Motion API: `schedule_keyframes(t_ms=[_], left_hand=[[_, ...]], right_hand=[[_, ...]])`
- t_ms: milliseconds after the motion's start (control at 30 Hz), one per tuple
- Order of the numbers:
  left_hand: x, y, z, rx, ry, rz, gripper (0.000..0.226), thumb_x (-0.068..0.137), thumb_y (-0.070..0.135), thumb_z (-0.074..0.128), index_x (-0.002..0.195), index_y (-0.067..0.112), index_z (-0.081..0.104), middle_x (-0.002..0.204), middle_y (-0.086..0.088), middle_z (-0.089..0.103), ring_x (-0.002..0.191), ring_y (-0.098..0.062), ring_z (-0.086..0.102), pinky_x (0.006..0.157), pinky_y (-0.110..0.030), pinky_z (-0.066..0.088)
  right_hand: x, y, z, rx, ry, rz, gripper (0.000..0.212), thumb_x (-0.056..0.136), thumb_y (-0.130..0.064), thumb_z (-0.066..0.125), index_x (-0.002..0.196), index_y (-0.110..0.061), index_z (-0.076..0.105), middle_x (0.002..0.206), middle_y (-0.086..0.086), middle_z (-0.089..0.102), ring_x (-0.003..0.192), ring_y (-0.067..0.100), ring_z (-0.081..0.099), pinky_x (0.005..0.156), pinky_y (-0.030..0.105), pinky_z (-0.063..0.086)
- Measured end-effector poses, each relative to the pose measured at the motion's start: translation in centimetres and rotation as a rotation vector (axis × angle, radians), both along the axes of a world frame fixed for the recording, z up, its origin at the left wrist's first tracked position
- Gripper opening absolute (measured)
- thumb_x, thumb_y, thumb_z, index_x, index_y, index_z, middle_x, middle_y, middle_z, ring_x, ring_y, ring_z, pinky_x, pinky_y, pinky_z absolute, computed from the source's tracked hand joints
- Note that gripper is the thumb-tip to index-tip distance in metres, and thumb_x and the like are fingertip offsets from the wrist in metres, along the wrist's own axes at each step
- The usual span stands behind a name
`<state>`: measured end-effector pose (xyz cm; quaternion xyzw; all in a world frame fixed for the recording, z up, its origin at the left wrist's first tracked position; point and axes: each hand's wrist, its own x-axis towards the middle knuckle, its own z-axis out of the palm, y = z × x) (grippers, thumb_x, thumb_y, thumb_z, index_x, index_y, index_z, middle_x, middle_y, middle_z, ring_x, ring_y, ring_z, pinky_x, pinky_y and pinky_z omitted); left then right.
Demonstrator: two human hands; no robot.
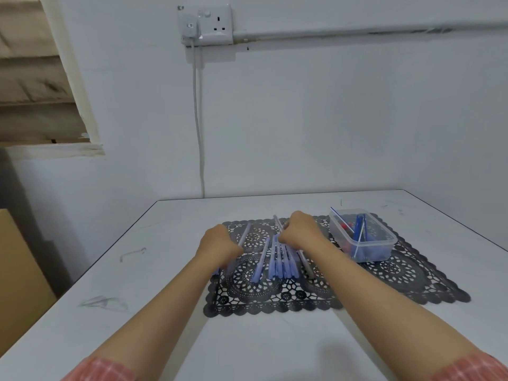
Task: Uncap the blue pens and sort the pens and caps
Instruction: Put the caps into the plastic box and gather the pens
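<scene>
Pink checked sleeves [101,369] are seen at the bottom edge, and both forearms are stretched out over the white table [154,325] to a black lace mat [398,273]. On it the blue pens [280,259] are laid side by side in a loose row, probably so that each can be taken and uncapped in turn. A clear plastic box [365,251] is set just to their right, seemingly as a sorting bin; blue and red pieces are already held in it. The left hand [220,243] is curled beside a lone pen [244,233]; the right hand [299,229] is curled over the row's far ends. The hands are kept apart. Fingers are hidden, so no grip can be confirmed.
</scene>
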<state>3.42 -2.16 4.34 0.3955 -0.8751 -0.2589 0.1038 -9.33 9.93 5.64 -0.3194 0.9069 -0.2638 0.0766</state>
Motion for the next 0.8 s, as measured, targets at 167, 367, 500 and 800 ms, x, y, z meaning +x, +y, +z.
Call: schedule_keyframes(t_ms=[167, 367, 500, 800], left_hand=[[-1.0, 1.4, -1.1, 0.033, -0.113, -0.075, 0.009, 0.066, 0.004, 0.067, 0.071, -0.002, 0.071, 0.065, -0.013, 0.068, 0.062, -0.023, 0.068, 0.064, -0.039, 0.059], [-0.9, 2.4, -1.5, -0.010, -0.153, -0.095, 0.006, 0.062, 0.003, 0.064, 0.060, 0.008, 0.066, 0.052, -0.003, 0.057, 0.054, -0.018, 0.058, 0.059, -0.028, 0.054], [-0.6, 2.2, -2.1, 0.007, -0.086, -0.085, 0.012, 0.070, 0.009, 0.065, 0.060, 0.005, 0.066, 0.056, -0.005, 0.057, 0.051, -0.017, 0.053, 0.054, -0.026, 0.047], [1.9, -1.5, -1.2, -0.079, 0.150, 0.067, 0.014, 0.084, 0.014, 0.062, 0.088, 0.006, 0.073, 0.080, -0.006, 0.069, 0.067, -0.017, 0.060, 0.061, -0.027, 0.047]], right_hand=[[-0.9, 1.6, -1.2, 0.111, 0.085, -0.060, 0.024, 0.081, -0.006, 0.056, 0.061, -0.011, 0.043, 0.059, 0.001, 0.046, 0.051, 0.013, 0.045, 0.043, 0.022, 0.034], [-1.0, 3.6, -1.4, 0.243, 0.072, -0.068, 0.023, 0.077, 0.004, 0.051, 0.059, -0.006, 0.042, 0.057, 0.006, 0.047, 0.048, 0.016, 0.045, 0.042, 0.023, 0.035], [-1.1, 4.0, -1.7, 0.233, 0.058, -0.058, 0.022, 0.077, 0.000, 0.049, 0.057, -0.007, 0.043, 0.054, 0.005, 0.047, 0.046, 0.016, 0.044, 0.042, 0.023, 0.036], [2.3, 0.5, -0.8, -0.051, 0.036, 0.152, 0.035, 0.086, -0.014, 0.056, 0.118, -0.003, 0.062, 0.120, 0.013, 0.063, 0.089, 0.021, 0.065, 0.079, 0.026, 0.052]])
